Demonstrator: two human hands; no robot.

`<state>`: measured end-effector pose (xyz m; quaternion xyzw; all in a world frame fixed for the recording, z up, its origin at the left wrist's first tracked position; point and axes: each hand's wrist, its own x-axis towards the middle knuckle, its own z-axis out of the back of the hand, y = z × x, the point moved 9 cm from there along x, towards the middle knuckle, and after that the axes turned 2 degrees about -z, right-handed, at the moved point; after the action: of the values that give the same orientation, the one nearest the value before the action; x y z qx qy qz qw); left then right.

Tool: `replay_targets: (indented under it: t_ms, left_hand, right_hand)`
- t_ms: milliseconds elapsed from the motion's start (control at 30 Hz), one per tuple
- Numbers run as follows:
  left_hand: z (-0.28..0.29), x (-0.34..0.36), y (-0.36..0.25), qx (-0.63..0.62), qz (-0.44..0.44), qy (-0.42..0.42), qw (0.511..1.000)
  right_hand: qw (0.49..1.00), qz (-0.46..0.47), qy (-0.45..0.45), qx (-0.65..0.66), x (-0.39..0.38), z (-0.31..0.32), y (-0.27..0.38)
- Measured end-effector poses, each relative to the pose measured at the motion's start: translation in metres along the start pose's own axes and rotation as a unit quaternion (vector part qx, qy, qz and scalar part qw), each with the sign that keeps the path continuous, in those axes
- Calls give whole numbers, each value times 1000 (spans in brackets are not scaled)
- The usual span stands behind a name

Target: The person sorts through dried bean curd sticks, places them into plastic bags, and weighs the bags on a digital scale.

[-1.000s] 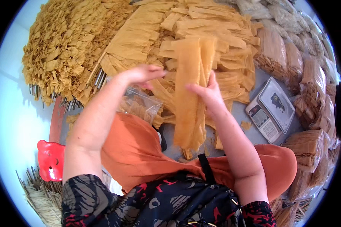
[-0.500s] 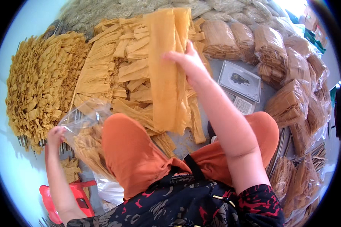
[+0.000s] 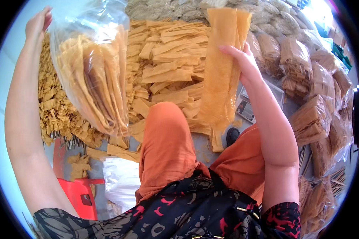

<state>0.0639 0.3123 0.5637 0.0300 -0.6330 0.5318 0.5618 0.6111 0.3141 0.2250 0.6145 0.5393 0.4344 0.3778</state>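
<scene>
My left hand [image 3: 39, 23] is raised at the upper left, fingers closed on the top of a clear plastic bag [image 3: 89, 75] full of long, folded yellow-brown sheets, which hangs beside it. My right hand [image 3: 242, 63] grips a bundle of flat, translucent yellow sheets [image 3: 217, 99] held upright, thumb across its front. Behind and between the two lies a broad pile of similar yellow strips [image 3: 171, 51]. A crumpled yellow heap [image 3: 54, 97] is partly hidden by the bag.
Bagged brown bundles [image 3: 309, 119] line the right, pale sacks [image 3: 283, 22] the back. A weighing scale [image 3: 245, 109] is partly behind my right arm. A red plastic item [image 3: 73, 199] and white plastic [image 3: 119, 181] lie lower left, beside my orange-trousered knee [image 3: 165, 135].
My left hand has left the sheets, taken the bag from low left and lifted it high. My right hand still holds its bundle, now farther right. The view has shifted.
</scene>
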Motion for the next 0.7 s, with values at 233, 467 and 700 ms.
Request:
replay_targets:
  t_ms: [233,467,700]
  left_hand:
    - [-62,-13,-21,-19,-18,46,999]
    - [-141,-183,56,-46,30,329,943]
    - [-211,-359,61,-159,172,313,920]
  right_hand:
    - [997,-45,-36,55,2,41,-10]
    - [996,-59,-72,15,5,51,-14]
    - [994,-16,-26,-101,0,22,-2]
